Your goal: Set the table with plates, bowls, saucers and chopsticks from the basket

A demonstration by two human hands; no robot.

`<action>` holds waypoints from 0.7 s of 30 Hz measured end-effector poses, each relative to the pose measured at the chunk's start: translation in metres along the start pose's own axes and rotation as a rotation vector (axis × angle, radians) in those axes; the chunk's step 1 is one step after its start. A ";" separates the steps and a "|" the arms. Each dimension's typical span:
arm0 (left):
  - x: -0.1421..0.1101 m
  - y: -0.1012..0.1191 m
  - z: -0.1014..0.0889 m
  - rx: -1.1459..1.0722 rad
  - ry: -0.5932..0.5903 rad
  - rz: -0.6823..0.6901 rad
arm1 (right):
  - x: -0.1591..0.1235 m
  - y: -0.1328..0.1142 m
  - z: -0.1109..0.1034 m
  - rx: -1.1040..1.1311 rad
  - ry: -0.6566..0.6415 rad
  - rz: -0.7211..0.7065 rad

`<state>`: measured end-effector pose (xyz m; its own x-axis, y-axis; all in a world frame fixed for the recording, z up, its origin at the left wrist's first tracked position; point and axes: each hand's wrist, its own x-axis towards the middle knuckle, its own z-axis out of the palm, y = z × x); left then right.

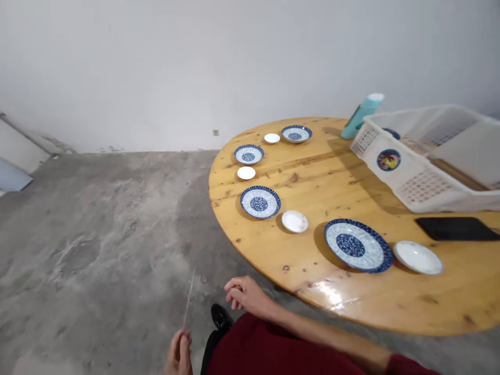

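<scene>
At the bottom edge, my left hand [178,354] is closed, thumb against the fingers, over the floor. A thin pale line [189,297] runs up from its fingertips; I cannot tell whether it is a held strip or a mark on the floor. My right hand [246,296] hangs beside the table's near edge, its fingers loosely bent and partly apart, with nothing visible in them. Nearest to it on the table are a blue-and-white patterned plate [260,202], a small white dish [295,221] and a larger-looking patterned plate [357,245]. Another white dish [417,257] lies at the right.
Farther along the round wooden table [297,177] lie more patterned plates [249,154] and small white dishes [246,173]. A white plastic basket [406,177], a teal bottle [361,117] and a flat black object [455,228] stand or lie on the right. Grey concrete floor [117,250] spreads leftward.
</scene>
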<state>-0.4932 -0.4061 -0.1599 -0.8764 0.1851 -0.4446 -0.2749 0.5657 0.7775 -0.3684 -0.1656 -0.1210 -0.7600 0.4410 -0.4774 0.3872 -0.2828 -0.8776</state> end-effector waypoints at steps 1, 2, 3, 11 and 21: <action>0.020 0.013 -0.011 0.020 -0.019 0.029 | 0.006 -0.003 0.013 0.042 0.017 0.008; 0.037 0.028 -0.020 0.041 -0.034 0.057 | 0.012 -0.006 0.025 0.078 0.023 0.009; 0.053 0.043 -0.027 0.066 -0.052 0.087 | 0.017 -0.011 0.036 0.101 0.024 0.000; 0.143 0.156 0.010 0.158 -0.348 0.330 | 0.083 -0.045 0.066 0.044 0.221 -0.082; 0.302 0.228 0.074 0.228 -0.457 0.281 | 0.263 -0.145 0.022 0.158 0.282 -0.055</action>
<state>-0.7910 -0.1620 -0.1495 -0.6296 0.6528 -0.4212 0.0805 0.5940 0.8004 -0.6356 -0.0270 -0.1184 -0.5941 0.6717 -0.4425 0.2473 -0.3710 -0.8951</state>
